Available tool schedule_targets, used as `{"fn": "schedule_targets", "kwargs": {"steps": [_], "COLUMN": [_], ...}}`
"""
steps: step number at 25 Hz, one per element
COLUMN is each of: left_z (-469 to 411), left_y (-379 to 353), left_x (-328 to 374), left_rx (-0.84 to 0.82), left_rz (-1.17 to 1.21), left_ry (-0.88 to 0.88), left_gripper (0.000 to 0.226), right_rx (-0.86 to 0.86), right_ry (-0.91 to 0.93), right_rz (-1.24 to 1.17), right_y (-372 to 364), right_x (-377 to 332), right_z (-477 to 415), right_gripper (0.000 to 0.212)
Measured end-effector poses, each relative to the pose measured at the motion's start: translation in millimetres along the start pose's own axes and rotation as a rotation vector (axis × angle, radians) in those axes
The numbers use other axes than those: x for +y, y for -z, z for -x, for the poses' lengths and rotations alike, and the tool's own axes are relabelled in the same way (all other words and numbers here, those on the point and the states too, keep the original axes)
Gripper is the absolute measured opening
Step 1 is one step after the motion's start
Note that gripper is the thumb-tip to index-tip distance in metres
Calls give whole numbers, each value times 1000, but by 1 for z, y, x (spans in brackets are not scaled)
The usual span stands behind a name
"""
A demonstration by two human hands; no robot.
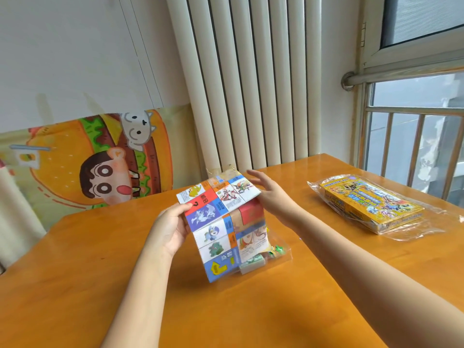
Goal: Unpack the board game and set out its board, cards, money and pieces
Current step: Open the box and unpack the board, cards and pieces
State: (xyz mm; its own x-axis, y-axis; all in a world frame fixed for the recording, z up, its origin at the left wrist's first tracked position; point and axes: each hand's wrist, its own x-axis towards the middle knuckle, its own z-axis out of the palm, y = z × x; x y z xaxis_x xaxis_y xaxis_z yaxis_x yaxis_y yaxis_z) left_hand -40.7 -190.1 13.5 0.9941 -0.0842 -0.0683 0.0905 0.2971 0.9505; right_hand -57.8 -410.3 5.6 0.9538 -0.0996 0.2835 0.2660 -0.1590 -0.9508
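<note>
Table [75, 285]: wooden top carrying all that follows; we read it from 9 o'clock across to 3 o'clock.
Left hand [173, 226]: at 9 o'clock of the board, thumb on the printed face and fingers behind, pinching the left edge about a third of the way down.
Board [216, 222]: folded in panels and held up over the table's middle. Its long axis runs from 12 o'clock down to 6 o'clock, and the top panel is bent back away from us.
Right hand [271, 194]: at 2 o'clock of the board, fingers straight and spread, holding nothing. We cannot tell whether the palm touches the top panel's edge.
Clear bag [278, 259]: lies on the table behind the board's lower half, at its 4 o'clock, with a money stack [252, 263] and green pieces [277, 249] inside.
Box [369, 204]: yellow, in loose plastic wrap [426, 232], well apart at 3 o'clock.
Relation for the coming move: we judge that unfolding turns on the free folds lying to the right of the left-hand pinch. The right hand is nearer them and should draw them toward 3 o'clock.
</note>
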Motion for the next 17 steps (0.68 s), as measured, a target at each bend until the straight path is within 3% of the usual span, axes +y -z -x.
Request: {"fn": "schedule_targets", "kwargs": {"steps": [3, 6, 10, 12, 15, 17], "left_z": [-1, 1, 0, 1, 7, 7], "left_y": [0, -7, -16, -23, -36, -38], "left_x": [10, 14, 16, 16, 11, 3], "left_rx": [73, 119, 172, 122, -3, -4], "left_rz": [125, 192, 273, 288, 253, 152], "left_ry": [-154, -280, -401, -439, -394, -371], "left_gripper": [18, 18, 19, 21, 22, 19], "right_rx": [106, -18, 158, 137, -24, 9], "right_ry": [-213, -427, -170, -108, -149, -113], "right_rz": [-67, -214, -19, -10, -243, -405], "right_y": [3, 5, 2, 2, -4, -5], "right_x": [-2, -13, -31, -35, -37, -33], "right_z": [-4, 2, 7, 7, 4, 0], "right_gripper": [44, 63, 60, 51, 33, 26]}}
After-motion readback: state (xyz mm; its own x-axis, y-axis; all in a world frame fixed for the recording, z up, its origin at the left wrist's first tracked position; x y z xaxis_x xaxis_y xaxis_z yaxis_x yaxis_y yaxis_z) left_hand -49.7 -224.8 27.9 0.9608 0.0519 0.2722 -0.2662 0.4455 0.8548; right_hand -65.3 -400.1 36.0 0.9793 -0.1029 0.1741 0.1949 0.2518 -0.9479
